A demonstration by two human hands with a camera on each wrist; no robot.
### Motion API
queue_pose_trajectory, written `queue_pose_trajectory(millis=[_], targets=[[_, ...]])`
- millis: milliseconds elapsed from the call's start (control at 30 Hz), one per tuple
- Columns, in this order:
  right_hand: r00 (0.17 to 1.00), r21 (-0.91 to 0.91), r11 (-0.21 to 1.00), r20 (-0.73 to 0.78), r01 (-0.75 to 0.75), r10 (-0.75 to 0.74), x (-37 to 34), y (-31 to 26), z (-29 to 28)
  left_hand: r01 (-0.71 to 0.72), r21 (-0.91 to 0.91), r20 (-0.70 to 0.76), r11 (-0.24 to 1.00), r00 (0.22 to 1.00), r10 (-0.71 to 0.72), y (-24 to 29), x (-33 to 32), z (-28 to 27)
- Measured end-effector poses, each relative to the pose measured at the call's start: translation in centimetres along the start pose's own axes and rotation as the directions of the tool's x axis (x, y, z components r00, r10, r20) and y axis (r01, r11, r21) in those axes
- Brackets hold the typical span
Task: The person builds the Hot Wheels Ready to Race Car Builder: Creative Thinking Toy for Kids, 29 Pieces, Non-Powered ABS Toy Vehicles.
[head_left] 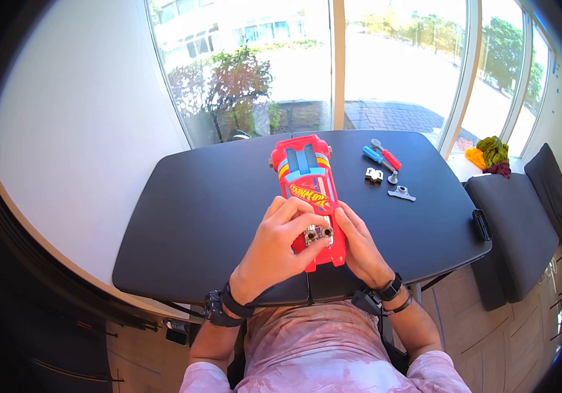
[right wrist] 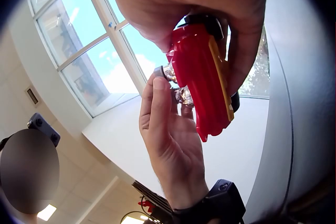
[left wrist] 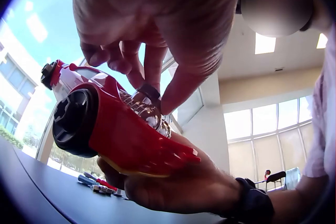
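A red toy car [head_left: 313, 196] with blue stripes and a yellow flame logo is held up over the near part of the table. My right hand [head_left: 363, 249] grips its right side, thumb on top and fingers underneath, as the left wrist view shows. At the car's near end sits a chrome toy engine piece [left wrist: 153, 115] with two round grey-rimmed stacks. My left hand [head_left: 279, 239] reaches over from the left and pinches this piece between thumb and fingers. A black wheel [left wrist: 76, 121] shows on the car's side.
On the black table [head_left: 195, 216], to the right, lie a blue-handled tool [head_left: 374, 156], a red-handled tool [head_left: 391, 159], a small silver part [head_left: 374, 175] and a flat grey part [head_left: 402, 192]. A dark padded seat [head_left: 517, 216] with bunched cloths [head_left: 492, 154] stands beyond the right edge.
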State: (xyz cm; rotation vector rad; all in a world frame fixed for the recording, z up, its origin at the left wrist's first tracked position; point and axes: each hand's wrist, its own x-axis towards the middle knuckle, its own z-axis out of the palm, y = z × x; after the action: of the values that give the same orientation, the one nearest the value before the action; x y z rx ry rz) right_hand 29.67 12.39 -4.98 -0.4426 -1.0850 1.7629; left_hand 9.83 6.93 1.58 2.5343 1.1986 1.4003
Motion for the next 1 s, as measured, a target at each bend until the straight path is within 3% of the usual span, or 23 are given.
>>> queue_pose_trajectory(millis=[200, 400, 500, 600, 800, 900, 1000], targets=[[1.0, -0.014, 1.0, 0.013, 0.015, -0.015, 0.2, 0.1, -0.3, -0.073, -0.042, 0.036, 0.996, 0.997, 0.074, 0.4, 0.3, 0.7], [1.0, -0.032, 0.999, -0.011, 0.012, -0.012, 0.1, 0.1, -0.3, 0.017, -0.074, 0.079, 0.997, 0.997, -0.011, 0.2, -0.3, 0.8], [1.0, -0.025, 1.0, -0.011, 0.005, -0.006, 0.0, -0.1, 0.0, -0.02, -0.084, -0.049, 0.996, 0.999, 0.016, 1.2, 0.4, 0.7], [1.0, -0.011, 1.0, -0.004, 0.004, -0.004, 0.0, -0.2, 0.1, 0.0, 0.073, -0.024, 0.997, 1.0, 0.002, 0.6, 0.1, 0.6], [1.0, -0.026, 1.0, 0.004, -0.006, 0.006, 0.0, -0.2, 0.0, -0.042, 0.026, -0.014, 0.999, 0.999, 0.042, 0.8, 0.1, 0.7], [1.0, -0.021, 1.0, -0.007, 0.005, -0.005, 0.0, -0.1, 0.2, 0.029, 0.086, -0.087, 0.996, 0.996, -0.021, 1.1, 0.2, 0.9], [1.0, -0.031, 1.0, -0.009, 0.005, -0.005, 0.0, -0.1, 0.1, 0.011, 0.071, -0.075, 0.997, 0.997, -0.006, 0.5, -0.2, 0.8]])
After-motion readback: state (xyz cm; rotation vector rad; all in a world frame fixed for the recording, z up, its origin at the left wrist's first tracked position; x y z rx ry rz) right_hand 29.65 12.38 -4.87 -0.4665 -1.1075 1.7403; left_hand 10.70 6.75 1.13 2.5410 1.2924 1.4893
